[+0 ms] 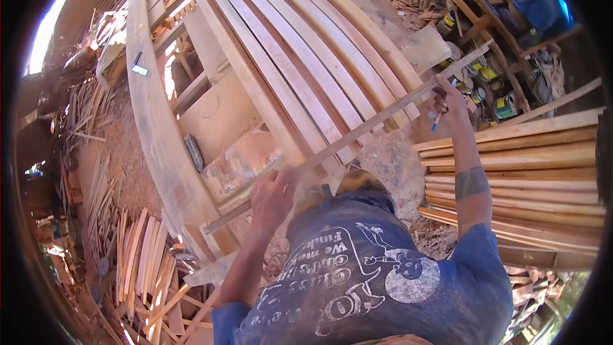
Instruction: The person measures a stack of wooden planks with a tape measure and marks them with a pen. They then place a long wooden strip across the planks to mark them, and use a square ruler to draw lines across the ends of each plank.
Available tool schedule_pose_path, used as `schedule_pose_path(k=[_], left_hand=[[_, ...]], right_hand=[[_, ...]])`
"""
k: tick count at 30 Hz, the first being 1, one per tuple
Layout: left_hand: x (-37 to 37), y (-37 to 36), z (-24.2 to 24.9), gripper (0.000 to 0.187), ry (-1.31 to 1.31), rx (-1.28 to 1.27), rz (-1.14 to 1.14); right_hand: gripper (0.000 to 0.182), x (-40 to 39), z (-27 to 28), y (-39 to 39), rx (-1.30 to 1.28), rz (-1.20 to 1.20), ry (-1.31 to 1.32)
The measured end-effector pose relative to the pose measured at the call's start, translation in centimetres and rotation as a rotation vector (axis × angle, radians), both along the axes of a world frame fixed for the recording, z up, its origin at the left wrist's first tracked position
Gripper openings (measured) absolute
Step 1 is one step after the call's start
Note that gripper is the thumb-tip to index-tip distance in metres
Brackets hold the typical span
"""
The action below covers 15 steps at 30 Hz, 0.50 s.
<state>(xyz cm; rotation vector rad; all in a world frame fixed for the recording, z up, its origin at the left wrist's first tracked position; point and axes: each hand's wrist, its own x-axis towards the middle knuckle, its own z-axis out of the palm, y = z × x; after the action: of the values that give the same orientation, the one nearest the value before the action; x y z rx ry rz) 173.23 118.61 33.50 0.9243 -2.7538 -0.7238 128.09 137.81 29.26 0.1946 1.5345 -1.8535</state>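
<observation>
A long, thin wooden strip (357, 131) lies slantwise across the near ends of several planed wooden boards (300, 83). My left hand (271, 197) is closed on the strip near its lower left part. Farther right, my right hand (452, 105) grips the same strip close to the boards' right side. A pen (437, 122) with a blue end sticks out below the right hand's fingers, which hold it too. The boards rest side by side on a wooden frame bench (150, 128), their near ends at uneven lengths.
A dark tool (193, 153) and a small shiny object (139, 70) lie on the bench. Stacked boards (517, 172) stand at my right. Offcuts (143, 262) cover the floor at left. Paint cans (506, 106) sit by a wooden rack (476, 0) at upper right.
</observation>
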Motion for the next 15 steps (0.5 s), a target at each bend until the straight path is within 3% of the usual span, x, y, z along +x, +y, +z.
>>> schedule_pose_path(k=[12, 15], left_hand=[[-0.3, -1.2, 0.5, 0.029, -0.022, 0.079, -0.033], [-0.6, -0.6, 1.0, 0.017, 0.101, 0.127, -0.001]], right_hand=[[0.023, 2.2, 0.2, 0.1, 0.042, -0.056, 0.076], [0.023, 2.3, 0.2, -0.1, 0.048, -0.070, 0.085]])
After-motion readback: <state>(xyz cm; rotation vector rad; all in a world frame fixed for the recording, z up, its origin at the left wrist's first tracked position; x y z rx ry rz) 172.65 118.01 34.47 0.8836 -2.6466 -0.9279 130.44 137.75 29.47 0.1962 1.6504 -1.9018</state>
